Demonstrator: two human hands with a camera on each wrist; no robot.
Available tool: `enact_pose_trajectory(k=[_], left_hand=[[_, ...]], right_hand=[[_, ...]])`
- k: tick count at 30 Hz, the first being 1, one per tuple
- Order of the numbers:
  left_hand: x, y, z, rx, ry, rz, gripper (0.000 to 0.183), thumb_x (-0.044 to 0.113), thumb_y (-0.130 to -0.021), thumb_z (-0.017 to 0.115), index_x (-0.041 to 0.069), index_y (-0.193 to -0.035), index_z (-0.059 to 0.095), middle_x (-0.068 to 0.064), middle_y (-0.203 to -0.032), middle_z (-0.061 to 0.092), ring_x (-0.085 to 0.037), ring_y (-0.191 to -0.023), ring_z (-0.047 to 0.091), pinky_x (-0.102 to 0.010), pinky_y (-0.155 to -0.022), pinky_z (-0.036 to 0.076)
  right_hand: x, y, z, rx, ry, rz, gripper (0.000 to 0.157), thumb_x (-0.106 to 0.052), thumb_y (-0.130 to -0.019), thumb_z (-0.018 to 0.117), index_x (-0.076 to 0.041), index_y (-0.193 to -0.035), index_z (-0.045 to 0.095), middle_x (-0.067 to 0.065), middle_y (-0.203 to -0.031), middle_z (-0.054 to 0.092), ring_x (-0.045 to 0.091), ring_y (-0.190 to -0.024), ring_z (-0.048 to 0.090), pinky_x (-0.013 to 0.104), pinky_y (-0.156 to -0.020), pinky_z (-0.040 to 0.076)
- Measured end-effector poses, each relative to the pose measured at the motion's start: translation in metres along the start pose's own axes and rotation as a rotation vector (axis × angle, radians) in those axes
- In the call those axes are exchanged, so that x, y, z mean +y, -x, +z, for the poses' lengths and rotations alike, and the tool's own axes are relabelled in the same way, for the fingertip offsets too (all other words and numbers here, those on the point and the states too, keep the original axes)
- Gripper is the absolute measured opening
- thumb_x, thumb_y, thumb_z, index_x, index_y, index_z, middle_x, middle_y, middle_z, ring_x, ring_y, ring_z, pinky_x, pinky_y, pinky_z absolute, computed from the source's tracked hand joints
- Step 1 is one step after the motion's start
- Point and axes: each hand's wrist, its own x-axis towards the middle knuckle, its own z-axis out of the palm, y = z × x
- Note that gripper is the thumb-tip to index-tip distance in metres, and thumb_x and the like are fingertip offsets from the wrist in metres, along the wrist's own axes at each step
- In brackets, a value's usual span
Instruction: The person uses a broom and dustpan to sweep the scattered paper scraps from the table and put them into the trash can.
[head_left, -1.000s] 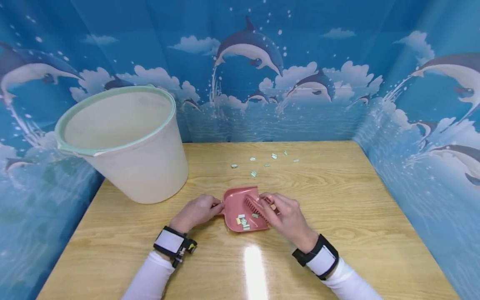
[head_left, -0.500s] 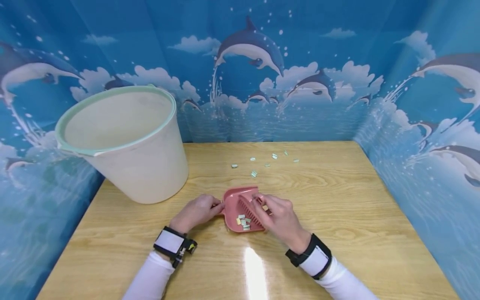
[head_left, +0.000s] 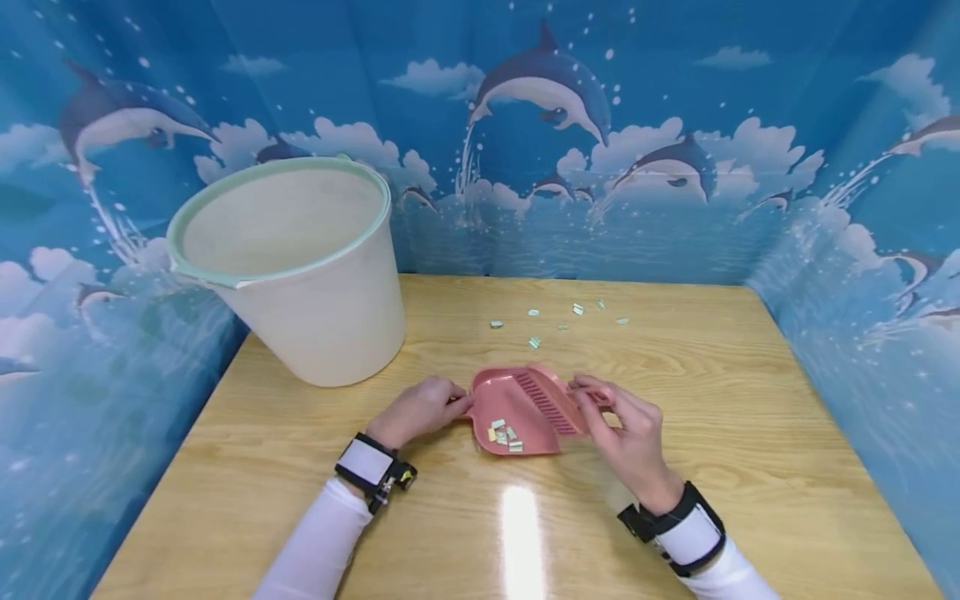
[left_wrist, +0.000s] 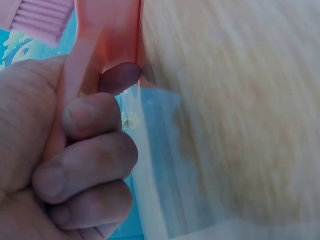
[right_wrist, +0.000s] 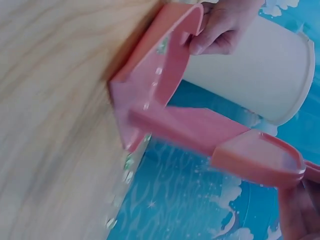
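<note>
A pink dustpan (head_left: 497, 396) lies on the table, its open edge facing right. Several small pale green pieces and a yellow one (head_left: 492, 434) rest in its lower left part. At its left, my left hand (head_left: 422, 410) grips the short handle; the left wrist view shows the fingers curled round this handle (left_wrist: 80, 60). A pink brush (head_left: 558, 398) with thick bristles lies across the pan's open edge. My right hand (head_left: 628, 425) holds its handle between thumb and fingers. In the right wrist view the brush (right_wrist: 187, 127) overlaps the pan's lip.
Several small green pieces (head_left: 534, 342) are scattered on the wooden table (head_left: 712, 400) beyond the dustpan. A large white bucket (head_left: 330, 308) with a green rim stands at the back left. Blue curtains (head_left: 450, 225) with dolphins enclose the back and sides.
My right hand has drawn the brush from over the pan's middle rightward to its open edge. My left hand still grips the dustpan. The head view has shifted slightly.
</note>
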Motion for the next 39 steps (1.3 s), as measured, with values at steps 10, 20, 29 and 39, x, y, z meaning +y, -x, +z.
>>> enact_pose_trajectory(k=[10,20,29,39], left_hand=[[-0.003,0.003,0.004,0.031,-0.003,0.034,0.039,0.034,-0.101,0.05,0.016,-0.071,0.066,0.006,-0.055,0.046,-0.006,-0.048,0.045,-0.023,-0.044,0.035],[-0.015,0.022,-0.006,0.146,-0.003,-0.069,0.042,0.041,-0.099,0.052,0.018,-0.065,0.062,0.006,-0.053,0.048,-0.009,-0.047,0.047,-0.025,-0.043,0.037],[-0.03,0.038,-0.022,0.239,0.017,-0.055,0.038,0.033,-0.098,0.055,0.014,-0.067,0.065,0.007,-0.052,0.042,-0.008,-0.045,0.043,-0.025,-0.042,0.034],[-0.028,0.051,-0.054,0.333,-0.04,-0.004,0.033,0.026,-0.097,0.058,0.015,-0.067,0.063,0.007,-0.052,0.042,-0.008,-0.043,0.042,-0.027,-0.039,0.036]], right_hand=[[0.008,0.017,-0.021,0.021,0.066,0.0,0.019,0.01,-0.075,0.07,0.005,-0.093,0.071,0.018,-0.086,0.073,0.02,-0.066,0.068,0.018,-0.054,0.055],[0.008,0.028,-0.026,-0.01,0.071,0.025,0.022,0.01,-0.072,0.072,0.004,-0.093,0.071,0.017,-0.085,0.073,0.018,-0.064,0.067,0.018,-0.051,0.055],[0.008,0.033,-0.035,0.004,0.082,0.025,0.024,0.014,-0.068,0.073,0.005,-0.091,0.07,0.017,-0.084,0.072,0.02,-0.064,0.067,0.018,-0.051,0.054],[0.008,0.031,-0.037,-0.015,0.082,0.055,0.024,0.012,-0.072,0.071,0.003,-0.094,0.07,0.015,-0.085,0.073,0.017,-0.064,0.067,0.016,-0.051,0.053]])
